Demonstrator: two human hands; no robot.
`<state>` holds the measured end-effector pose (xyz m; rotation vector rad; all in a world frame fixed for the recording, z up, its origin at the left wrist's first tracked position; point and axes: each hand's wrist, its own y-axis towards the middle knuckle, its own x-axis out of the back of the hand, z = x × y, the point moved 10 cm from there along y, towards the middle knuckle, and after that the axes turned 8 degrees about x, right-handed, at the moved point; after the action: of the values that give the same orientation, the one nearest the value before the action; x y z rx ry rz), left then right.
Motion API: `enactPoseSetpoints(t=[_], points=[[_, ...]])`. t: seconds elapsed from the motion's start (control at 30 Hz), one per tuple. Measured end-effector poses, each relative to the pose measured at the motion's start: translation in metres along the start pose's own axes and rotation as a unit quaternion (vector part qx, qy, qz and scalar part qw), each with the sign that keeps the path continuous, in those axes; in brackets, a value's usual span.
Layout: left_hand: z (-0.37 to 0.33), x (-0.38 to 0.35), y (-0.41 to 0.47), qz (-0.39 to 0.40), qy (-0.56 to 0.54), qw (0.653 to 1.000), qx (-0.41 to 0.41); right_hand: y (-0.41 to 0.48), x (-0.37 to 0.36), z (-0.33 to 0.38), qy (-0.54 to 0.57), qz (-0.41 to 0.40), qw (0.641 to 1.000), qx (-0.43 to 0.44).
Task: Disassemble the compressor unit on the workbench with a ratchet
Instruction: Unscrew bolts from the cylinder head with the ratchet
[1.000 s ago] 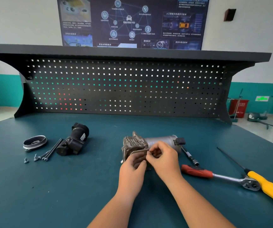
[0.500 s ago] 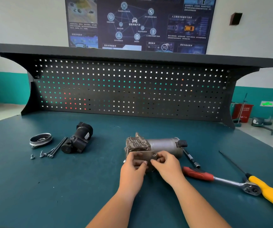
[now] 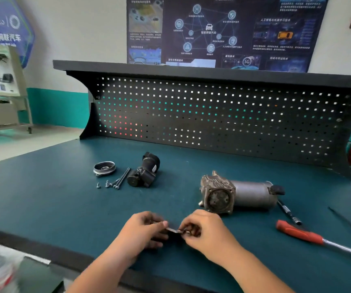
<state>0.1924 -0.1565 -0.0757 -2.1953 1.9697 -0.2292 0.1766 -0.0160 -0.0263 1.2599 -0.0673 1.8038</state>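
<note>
A moment ago both my hands were pressed against the end of the compressor unit [image 3: 239,193], working at the flat plate on its face. Now that plate [image 3: 173,230] has come away, and I have drawn it back toward the near edge of the desk [image 3: 43,197]. My left hand [image 3: 142,231] and right hand [image 3: 209,231] each pinch one end of it, fingers [image 3: 191,229] curled onto the thin metal. The compressor unit lies on its side beyond my hands, apart from them, its round end face bare and turned toward me. The ratchet [image 3: 299,232] lies unused to my right. I reckon this layer is done. The plate belongs with the black housing [image 3: 144,173], round cover [image 3: 104,168] and bolts [image 3: 120,178] already laid out at the left.
</note>
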Motion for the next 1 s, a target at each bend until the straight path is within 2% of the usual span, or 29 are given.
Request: enactPoseSetpoints(t=[0.13, 0.2, 0.27, 0.33, 0.43, 0.53, 0.6, 0.7, 0.73, 0.77, 0.83, 0.87, 1.0], points=[[-0.002, 0.106, -0.008, -0.085, 0.144, 0.986, -0.009, 0.055, -0.036, 0.026, 0.105, -0.031, 0.994, -0.007], [-0.014, 0.153, -0.009, -0.145, 0.261, 0.953, -0.047, 0.086, -0.053, 0.027, 0.174, -0.053, 0.982, -0.048], [-0.028, 0.185, -0.005, -0.205, 0.367, 0.903, -0.085, 0.115, -0.075, 0.027, 0.211, -0.053, 0.972, -0.087], [-0.037, 0.205, 0.004, -0.245, 0.410, 0.873, -0.103, 0.143, -0.096, 0.026, 0.238, -0.053, 0.963, -0.119], [-0.040, 0.219, 0.023, -0.251, 0.441, 0.855, -0.112, 0.179, -0.119, 0.020, 0.259, -0.069, 0.951, -0.152], [-0.038, 0.219, 0.038, -0.232, 0.462, 0.844, -0.139, 0.206, -0.125, 0.007, 0.285, -0.120, 0.934, -0.180], [-0.034, 0.218, 0.046, -0.225, 0.486, 0.831, -0.149, 0.218, -0.135, -0.003, 0.354, -0.147, 0.899, -0.213], [-0.026, 0.215, 0.056, -0.225, 0.553, 0.792, -0.125, 0.235, -0.153, -0.008, 0.449, -0.154, 0.848, -0.235], [-0.024, 0.215, 0.058, -0.226, 0.565, 0.785, -0.119, 0.241, -0.155, -0.006, 0.448, -0.151, 0.853, -0.223], [-0.023, 0.215, 0.059, -0.228, 0.573, 0.779, -0.115, 0.247, -0.154, -0.004, 0.411, -0.144, 0.877, -0.201], [-0.022, 0.214, 0.059, -0.230, 0.582, 0.771, -0.119, 0.258, -0.148, 0.005, 0.250, -0.117, 0.951, -0.141], [-0.021, 0.214, 0.059, -0.233, 0.586, 0.767, -0.122, 0.263, -0.147, 0.011, 0.170, -0.103, 0.973, -0.113], [-0.022, 0.211, 0.058, -0.237, 0.597, 0.755, -0.133, 0.275, -0.155, 0.020, -0.019, -0.040, 0.996, -0.082]])
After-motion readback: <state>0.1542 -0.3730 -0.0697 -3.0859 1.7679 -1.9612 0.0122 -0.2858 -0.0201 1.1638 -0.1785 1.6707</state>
